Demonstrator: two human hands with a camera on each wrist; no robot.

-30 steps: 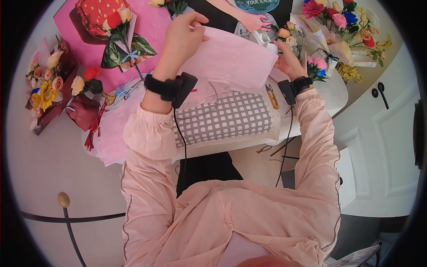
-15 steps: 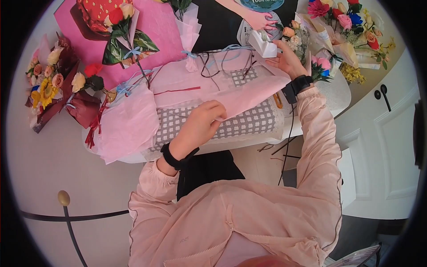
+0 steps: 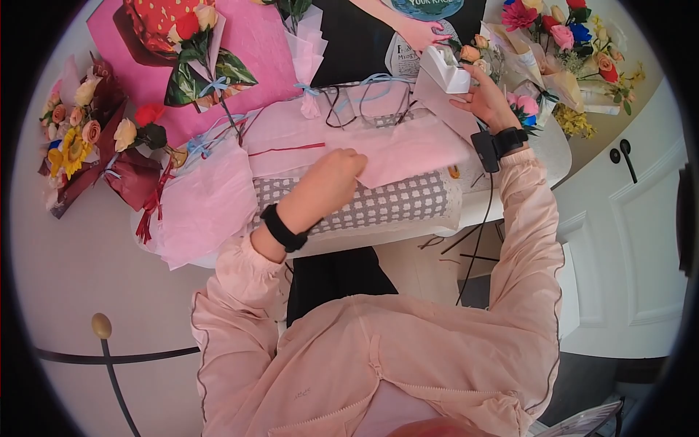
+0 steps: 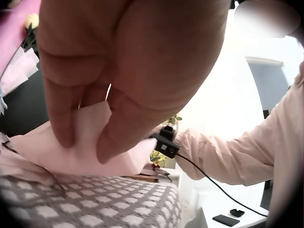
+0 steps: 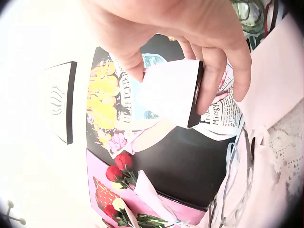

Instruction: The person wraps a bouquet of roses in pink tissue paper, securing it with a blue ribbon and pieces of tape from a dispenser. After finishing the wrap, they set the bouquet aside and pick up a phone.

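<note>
My left hand (image 3: 331, 182) pinches the near left edge of a pale pink sheet of wrapping paper (image 3: 419, 151). In the left wrist view, thumb and fingers meet on the paper (image 4: 128, 164), just above a grey-and-white patterned cushion (image 4: 128, 202). At the right, my right hand (image 3: 491, 105) grips a white tape dispenser (image 3: 445, 73) above the table's far side. The right wrist view shows the dispenser (image 5: 171, 90) between thumb and fingers, its dark base facing the fingers.
More pink paper (image 3: 207, 193) lies at the left, with blue ribbons and a red tie (image 3: 287, 149) nearby. Wrapped bouquets (image 3: 87, 142) stand at the left, others (image 3: 561, 44) at the back right. A pink board (image 3: 269, 51) and a black printed bag (image 3: 357, 51) stand behind.
My left hand has come down and toward me from the far side, bringing the pink sheet's edge over the cushion. The dispenser in my right hand has lately shifted slightly right.
</note>
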